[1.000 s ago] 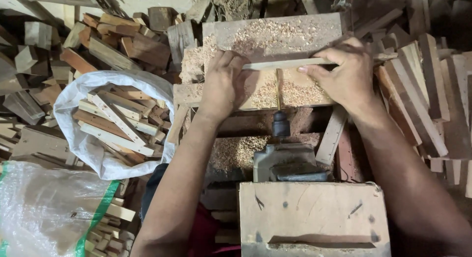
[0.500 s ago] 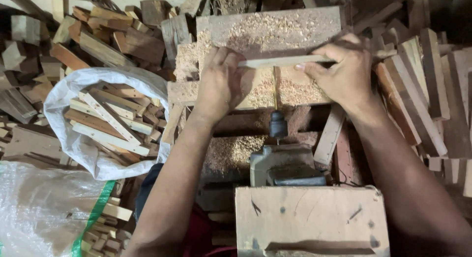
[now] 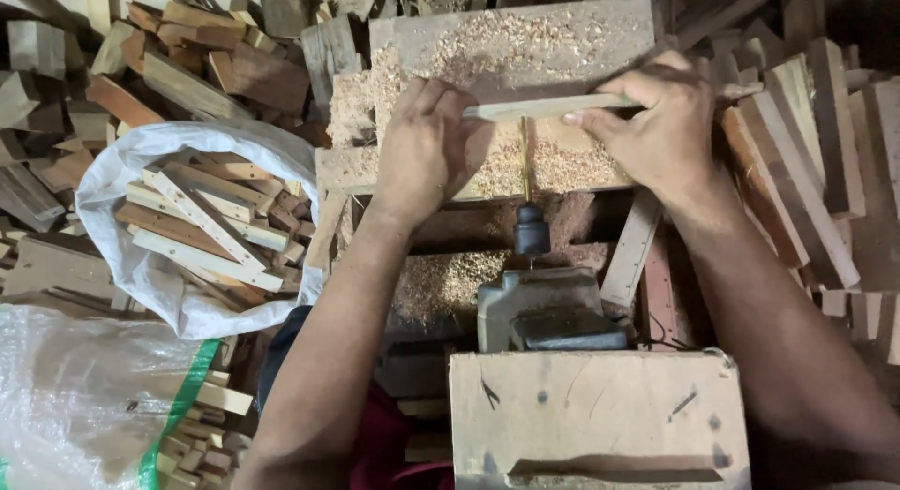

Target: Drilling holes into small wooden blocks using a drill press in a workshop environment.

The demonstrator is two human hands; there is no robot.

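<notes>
Left hand (image 3: 424, 145) curled over the near end of a thin wooden strip (image 3: 548, 106), fingers closed on it, palm down on the sawdust. Strip lies crosswise on a small wooden platform (image 3: 525, 40) that is thick with sawdust (image 3: 497, 49). Right hand (image 3: 656, 124) pinches the other end of the same strip, thumb under, fingers wrapped over the top. Both hands hold the strip level, one at each end.

Far left: loose heap of wood offcuts (image 3: 112, 68), mixed colours. Below it, a white sack (image 3: 169, 293) gaping open, filled with pale cut sticks (image 3: 202, 218) lying at angles. Bottom left corner: a clear plastic bag (image 3: 66, 396) with a green stripe, more sticks beside it.

Centre: a slim drill bit (image 3: 524, 157) points up toward the middle of the strip, between the two hands; its tip meets the strip's near edge. Bit sits in a dark chuck (image 3: 532, 232), fixed to a grey motor housing (image 3: 548, 307). A plain wooden box (image 3: 600, 415) stands in front of the motor, nearest the person.

Right: stacked planks and slats (image 3: 816, 134) leaning edge to edge, just beside the right hand.
</notes>
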